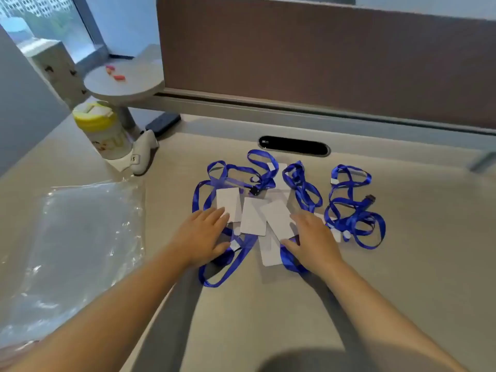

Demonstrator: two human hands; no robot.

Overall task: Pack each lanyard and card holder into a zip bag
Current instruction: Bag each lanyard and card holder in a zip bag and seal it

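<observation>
We're at the sorting stage, nothing bagged yet. Our left hand (205,234) and right hand (312,237) both lie flat, fingers straight, pressing on the heap of blue lanyards (300,183) and white card holders (253,217) mid-tabletop (429,264); neither hand grips anything. One more lanyard bundle (354,208) sits just right of the right hand, apart from the main tangle. The clear zip bags (80,237) lie stacked at the near left, well apart from the heap. Next move, as we judge it: separate one lanyard with its holder from the tangle, then reach left for a bag. Straps overlap, so expect snagging. Open room near and right; the left far corner is crowded by a yellow-lidded canister (103,130) and a white handheld device (143,154); the partition panel (322,63) closes the far edge.
</observation>
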